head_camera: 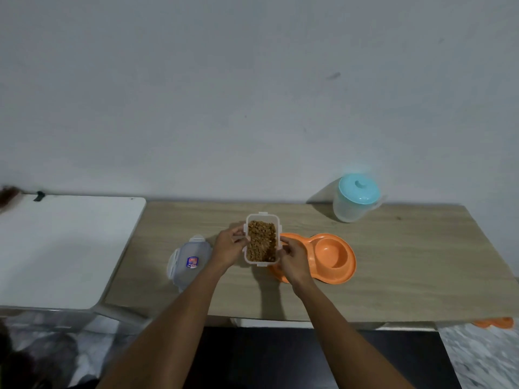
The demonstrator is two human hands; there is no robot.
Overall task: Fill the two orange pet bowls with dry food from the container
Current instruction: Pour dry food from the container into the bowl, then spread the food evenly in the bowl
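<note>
Starting far left: white tabletop (56, 248) beside the wooden tabletop (407, 262). A clear lid (188, 262) lies flat on the wood near my left hand; its small label is too blurred to read. My left hand (229, 248) grips the container (262, 240) by its left wall, fingers curled on it, tips partly hidden. The container is open, held over the wooden tabletop, with dry food (261, 241) showing inside. My right hand (293, 261) grips the right wall. The orange pet bowls (331, 256) are one moulded dish: the right bowl shows a bare bottom, the left is hidden behind container and right hand. A lidded jug (355, 199) stands by the wall. An orange object (494, 322) is cut off by the tabletop edge.
</note>
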